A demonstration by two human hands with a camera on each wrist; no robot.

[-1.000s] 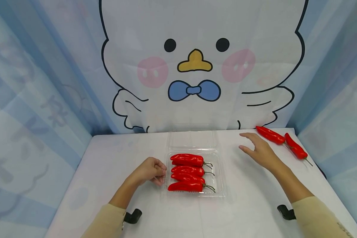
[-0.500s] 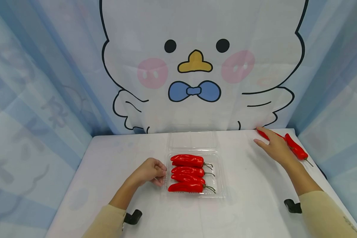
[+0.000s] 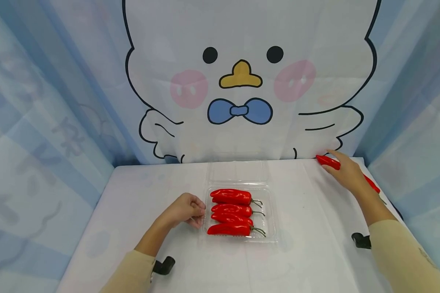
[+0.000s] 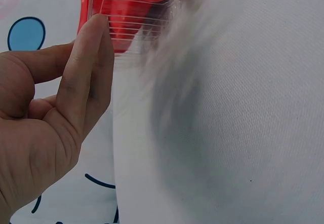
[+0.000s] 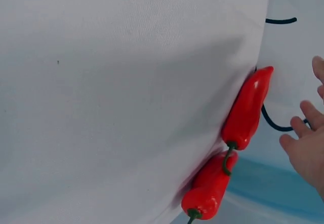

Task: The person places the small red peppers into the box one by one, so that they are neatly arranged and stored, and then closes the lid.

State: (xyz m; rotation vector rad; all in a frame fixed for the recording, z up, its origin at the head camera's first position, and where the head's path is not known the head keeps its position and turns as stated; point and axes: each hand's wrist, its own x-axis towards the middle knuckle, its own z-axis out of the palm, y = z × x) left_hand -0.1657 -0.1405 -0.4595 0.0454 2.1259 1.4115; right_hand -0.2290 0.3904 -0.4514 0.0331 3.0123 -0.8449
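My left hand [image 3: 186, 209] pinches the left edge of a clear plastic box [image 3: 270, 219]. Several red peppers [image 3: 229, 230] lie side by side inside, green stems pointing right. The left wrist view shows the fingertips right at the box's ribbed side wall. At the table's back right corner, my right hand [image 3: 346, 171] reaches over another red pepper [image 3: 327, 161], covering its stem end in the head view. Its fingers are spread apart, and the right wrist view shows this pepper [image 5: 248, 110] outside them. A further red pepper [image 3: 372, 184] lies just behind, partly hidden by the forearm.
The box's transparent lid [image 3: 238, 173] is folded back toward the rear edge of the white-covered table [image 3: 297, 260]. Behind it hangs a curtain [image 3: 242, 138] with a cartoon bird; blue curtains [image 3: 33, 162] flank both sides. Black wrist mounts [image 3: 164, 266] stick out from the sleeves.
My right hand has moved right and back, from beside the two loose peppers to over the nearer one. My left hand and the box have stayed in place.
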